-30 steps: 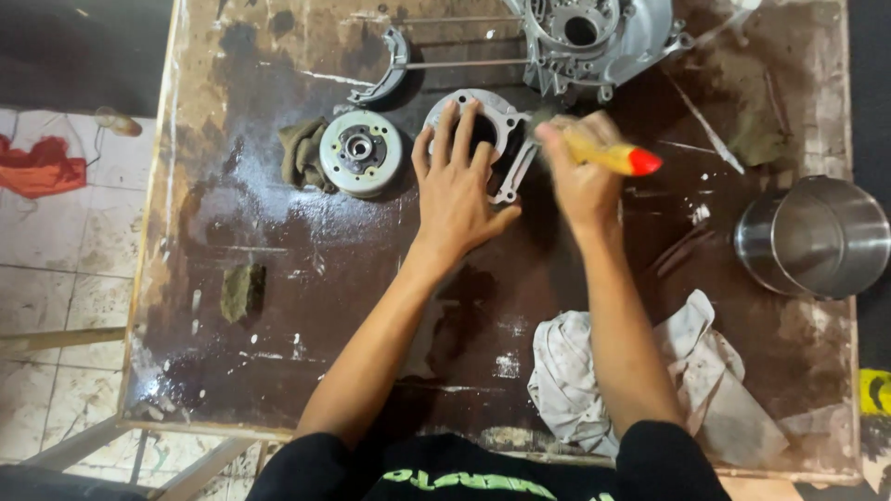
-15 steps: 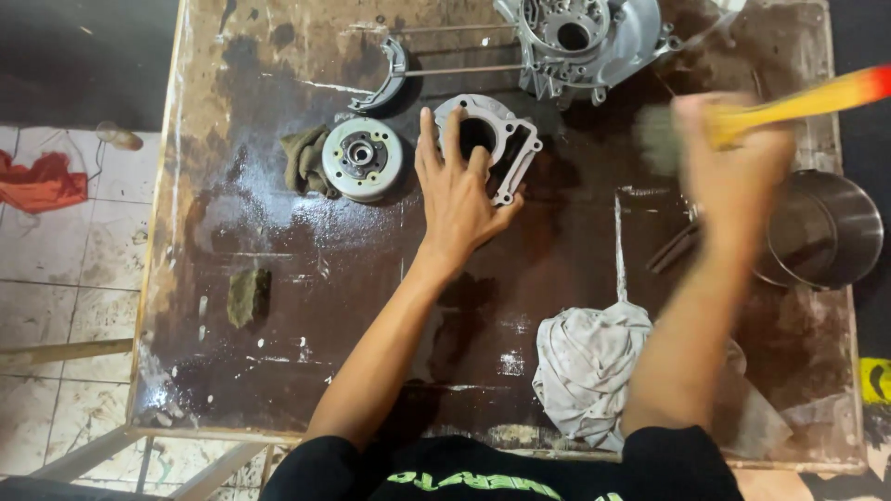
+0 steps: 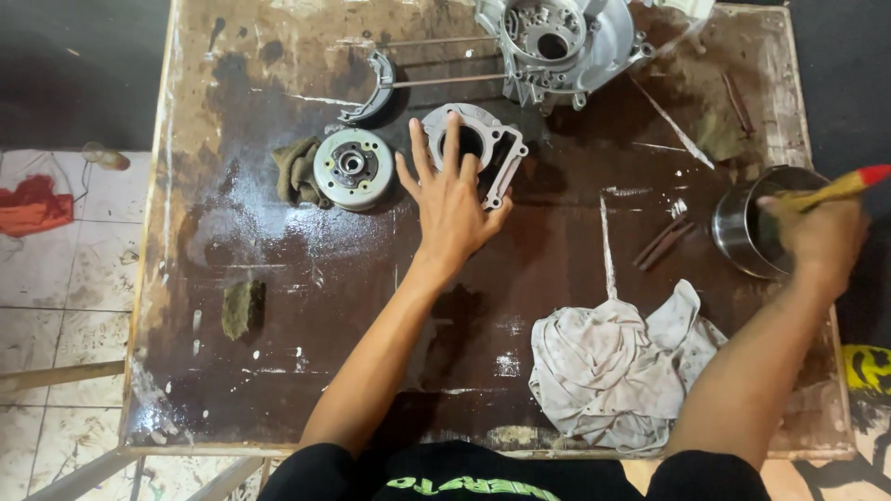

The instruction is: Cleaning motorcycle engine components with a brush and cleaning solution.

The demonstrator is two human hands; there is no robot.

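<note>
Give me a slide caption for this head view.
Left hand steadies an engine cylinder block; right hand holds a brush over a steel pot.

Stained wooden surface (image 3: 278, 371) bearing cylinder block (image 3: 497, 148), round flywheel (image 3: 353, 168), engine casing (image 3: 557, 42), steel pot (image 3: 742, 227), white rag (image 3: 613, 371).

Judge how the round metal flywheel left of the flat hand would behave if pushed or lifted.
The round flywheel looks like solid metal, so probably heavy and stiff. It lies flat, so unlikely to roll. The table gleams wet, so it may slide and feel slippery. The left hand lies beside it.
</note>
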